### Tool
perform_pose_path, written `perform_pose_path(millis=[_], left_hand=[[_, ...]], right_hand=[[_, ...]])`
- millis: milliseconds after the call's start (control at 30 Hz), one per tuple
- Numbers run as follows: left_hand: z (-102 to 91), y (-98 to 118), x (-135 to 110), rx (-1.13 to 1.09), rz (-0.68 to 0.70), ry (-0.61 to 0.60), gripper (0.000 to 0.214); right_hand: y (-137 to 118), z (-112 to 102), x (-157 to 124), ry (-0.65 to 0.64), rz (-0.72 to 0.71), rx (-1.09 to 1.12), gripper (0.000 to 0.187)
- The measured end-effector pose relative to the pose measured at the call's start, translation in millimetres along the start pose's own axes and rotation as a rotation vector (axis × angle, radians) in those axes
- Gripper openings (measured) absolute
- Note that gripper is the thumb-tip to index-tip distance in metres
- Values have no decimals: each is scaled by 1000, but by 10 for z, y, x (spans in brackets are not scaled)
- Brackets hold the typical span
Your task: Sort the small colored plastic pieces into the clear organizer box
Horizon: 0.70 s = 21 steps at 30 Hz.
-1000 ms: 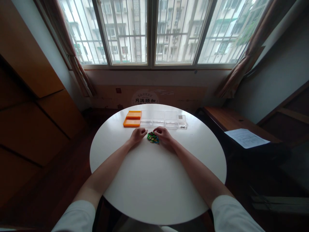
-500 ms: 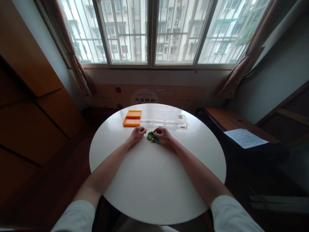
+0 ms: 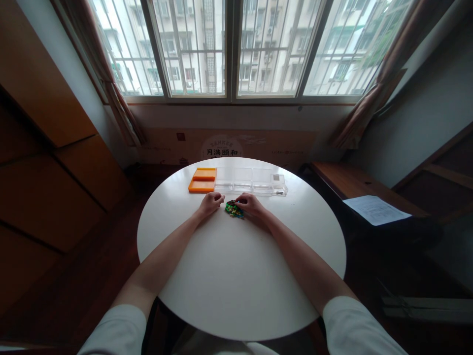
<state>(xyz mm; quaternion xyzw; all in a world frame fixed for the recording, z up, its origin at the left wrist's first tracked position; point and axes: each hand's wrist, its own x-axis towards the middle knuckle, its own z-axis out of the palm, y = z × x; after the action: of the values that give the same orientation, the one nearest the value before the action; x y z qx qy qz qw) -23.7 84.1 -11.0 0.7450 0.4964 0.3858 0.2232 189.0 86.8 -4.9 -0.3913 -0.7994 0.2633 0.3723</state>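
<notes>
A small heap of multicoloured pieces [image 3: 233, 210], mostly green with some yellow, dark and blue ones, lies on the white round table [image 3: 236, 276]. The pieces are too small to tell their kind. My right hand [image 3: 250, 203] reaches in from the right, its thumb and fingertips closed together at the heap's upper edge; what is between them is hidden. Just left of the heap rests my left hand [image 3: 211, 203], fingers curled closed, the thumb side toward the pieces. Whether it holds anything cannot be seen.
Behind my hands stands an orange tray [image 3: 202, 189] with a raised back part. To its right runs a row of clear plastic boxes [image 3: 243, 177], the rightmost holding something small. A sheet of paper [image 3: 377, 210] lies on the wooden bench [image 3: 334, 180] at the right.
Both hands stay in nearly the same place. My right fingertips still work at the heap, and a few pieces at its lower edge look slightly shifted.
</notes>
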Motion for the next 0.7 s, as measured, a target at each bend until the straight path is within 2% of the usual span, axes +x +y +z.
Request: perform_pose_path(millis=[100, 200, 333, 433, 533, 633, 700], left_hand=[[0, 4, -5, -2, -2, 0, 37], [-14, 59, -31, 35, 30, 22, 35], [-23, 195, -92, 191, 169, 70, 30], [6, 300, -140, 286, 357, 4, 34], [63, 366, -178, 363, 501, -145, 48], [120, 364, -194, 379, 514, -266, 63], [147, 328, -190, 384, 468, -305, 62]], right_hand=[[5, -4, 9, 10, 10, 47, 25], [2, -12, 18, 20, 65, 194, 29], [7, -37, 19, 145, 182, 442, 35], [47, -56, 19, 246, 245, 575, 36], [107, -56, 25, 296, 269, 690, 35], [152, -42, 34, 295, 277, 723, 34], [165, -34, 39, 288, 282, 723, 34]])
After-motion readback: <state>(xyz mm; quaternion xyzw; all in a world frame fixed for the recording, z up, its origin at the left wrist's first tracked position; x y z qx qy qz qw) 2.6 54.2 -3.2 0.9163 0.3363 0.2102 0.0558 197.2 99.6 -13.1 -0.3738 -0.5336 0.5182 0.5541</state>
